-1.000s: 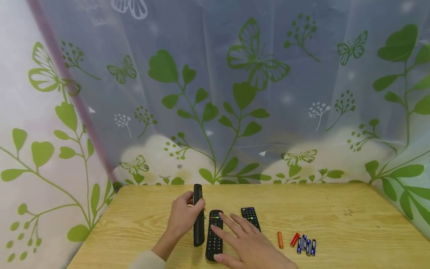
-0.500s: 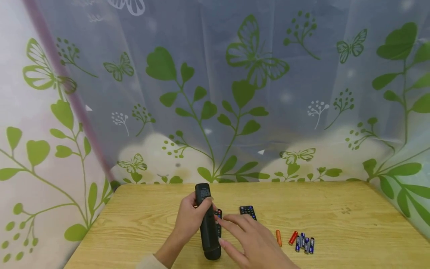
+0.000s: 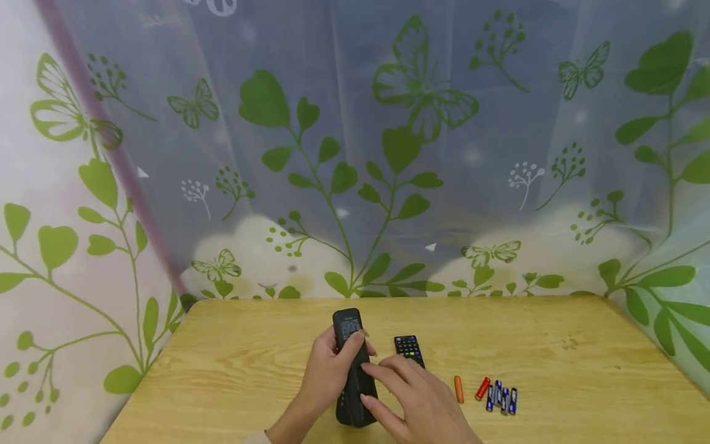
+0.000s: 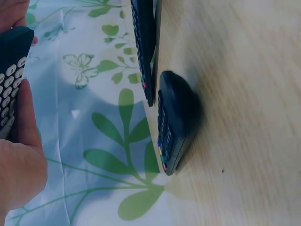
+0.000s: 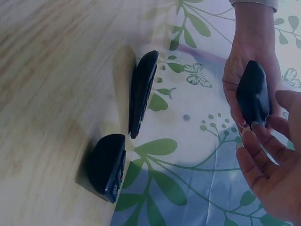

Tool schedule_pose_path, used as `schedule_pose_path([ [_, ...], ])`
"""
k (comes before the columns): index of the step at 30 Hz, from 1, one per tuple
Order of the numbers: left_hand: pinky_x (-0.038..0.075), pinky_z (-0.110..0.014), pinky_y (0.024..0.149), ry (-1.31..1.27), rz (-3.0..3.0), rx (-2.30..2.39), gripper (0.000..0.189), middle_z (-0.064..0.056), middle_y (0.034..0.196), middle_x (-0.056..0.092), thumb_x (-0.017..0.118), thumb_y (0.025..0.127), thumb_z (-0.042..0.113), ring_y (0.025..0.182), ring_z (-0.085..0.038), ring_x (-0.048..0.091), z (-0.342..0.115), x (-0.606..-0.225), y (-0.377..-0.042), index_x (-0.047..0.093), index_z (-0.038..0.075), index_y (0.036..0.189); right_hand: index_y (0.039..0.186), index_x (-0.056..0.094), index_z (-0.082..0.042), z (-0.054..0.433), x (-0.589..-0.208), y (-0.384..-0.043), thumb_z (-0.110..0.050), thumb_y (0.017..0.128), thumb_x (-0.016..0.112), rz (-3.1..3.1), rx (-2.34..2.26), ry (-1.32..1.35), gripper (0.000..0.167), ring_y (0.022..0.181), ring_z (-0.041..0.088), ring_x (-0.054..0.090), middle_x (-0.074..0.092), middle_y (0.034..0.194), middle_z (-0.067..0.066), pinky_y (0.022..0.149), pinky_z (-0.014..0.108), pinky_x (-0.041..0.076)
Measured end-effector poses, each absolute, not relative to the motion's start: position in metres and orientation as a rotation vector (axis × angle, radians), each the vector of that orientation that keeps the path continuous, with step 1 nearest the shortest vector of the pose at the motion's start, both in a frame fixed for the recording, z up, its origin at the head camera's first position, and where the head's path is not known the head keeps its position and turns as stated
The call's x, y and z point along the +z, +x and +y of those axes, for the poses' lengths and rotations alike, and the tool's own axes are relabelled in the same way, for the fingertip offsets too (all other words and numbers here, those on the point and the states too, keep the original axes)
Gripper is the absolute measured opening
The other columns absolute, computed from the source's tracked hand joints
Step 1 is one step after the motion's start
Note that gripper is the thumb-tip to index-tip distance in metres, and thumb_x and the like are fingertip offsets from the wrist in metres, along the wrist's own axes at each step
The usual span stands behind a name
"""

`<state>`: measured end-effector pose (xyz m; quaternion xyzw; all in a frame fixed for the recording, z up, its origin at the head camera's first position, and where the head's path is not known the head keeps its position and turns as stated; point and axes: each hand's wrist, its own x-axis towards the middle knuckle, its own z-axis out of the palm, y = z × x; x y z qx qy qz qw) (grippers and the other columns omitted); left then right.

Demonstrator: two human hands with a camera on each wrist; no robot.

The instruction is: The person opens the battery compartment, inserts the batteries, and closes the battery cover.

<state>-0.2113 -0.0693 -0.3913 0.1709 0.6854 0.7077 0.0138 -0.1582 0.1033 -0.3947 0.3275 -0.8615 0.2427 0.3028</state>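
My left hand point(image 3: 327, 373) grips a black remote control point(image 3: 347, 322) raised above the table, its labelled back toward the head camera. In the left wrist view its keypad point(image 4: 11, 89) shows pale round buttons. Close to the lower part of that back is my right hand point(image 3: 424, 398), fingers loosely bent and spread. Its fingertips reach the remote's edge; the frames do not clearly show whether they press. A second black remote point(image 3: 342, 404) lies on the table, mostly hidden behind the held one. A third remote point(image 3: 407, 346) lies partly behind my right hand.
Right of my right hand lie an orange battery point(image 3: 458, 389), a red battery point(image 3: 482, 388) and several blue batteries point(image 3: 503, 399). The wooden table point(image 3: 238, 345) ends at a hanging curtain point(image 3: 310, 185) with printed leaves and butterflies.
My left hand has turned the remote from edge-on to back-up and moved it right, over the remote lying below. My right hand has shifted slightly right, its fingers now near the held remote.
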Motion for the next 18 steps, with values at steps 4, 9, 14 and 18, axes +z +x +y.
schedule_pose_path([
  [4, 0.057, -0.034, 0.063, 0.544, 2.157, 2.188, 0.034, -0.013, 0.089, 0.065, 0.051, 0.101, 0.026, 0.069, -0.020, 0.064, -0.067, -0.394, -0.210, 0.052, -0.006, 0.112, 0.113, 0.067, -0.019, 0.103, -0.397, -0.158, -0.038, 0.086, 0.072, -2.271, 0.684, 0.874, 0.034, 0.070, 0.000, 0.050, 0.056, 0.098, -0.010, 0.054, 0.011, 0.038],
  [9, 0.057, -0.034, 0.064, 0.519, 2.143, 2.189, 0.033, -0.013, 0.089, 0.064, 0.049, 0.101, 0.027, 0.071, -0.020, 0.064, -0.065, -0.398, -0.210, 0.051, -0.004, 0.113, 0.114, 0.067, -0.018, 0.103, -0.399, -0.157, -0.037, 0.084, 0.074, -2.289, 0.723, 0.877, 0.037, 0.068, 0.000, 0.048, 0.055, 0.097, -0.010, 0.053, 0.010, 0.037],
  [14, 0.057, -0.038, 0.064, 0.507, 2.086, 2.212, 0.034, -0.014, 0.091, 0.063, 0.048, 0.102, 0.028, 0.070, -0.023, 0.066, -0.063, -0.401, -0.210, 0.050, -0.004, 0.115, 0.115, 0.065, -0.018, 0.101, -0.402, -0.155, -0.036, 0.084, 0.074, -2.329, 0.769, 0.850, 0.037, 0.069, 0.000, 0.048, 0.054, 0.095, -0.010, 0.052, 0.013, 0.039],
  [18, 0.057, -0.040, 0.063, 0.498, 2.050, 2.229, 0.035, -0.016, 0.091, 0.063, 0.048, 0.102, 0.029, 0.068, -0.025, 0.067, -0.062, -0.402, -0.208, 0.049, -0.004, 0.114, 0.115, 0.062, -0.019, 0.099, -0.404, -0.152, -0.036, 0.085, 0.073, -2.380, 0.823, 0.818, 0.037, 0.073, 0.000, 0.052, 0.053, 0.095, -0.011, 0.053, 0.016, 0.043],
])
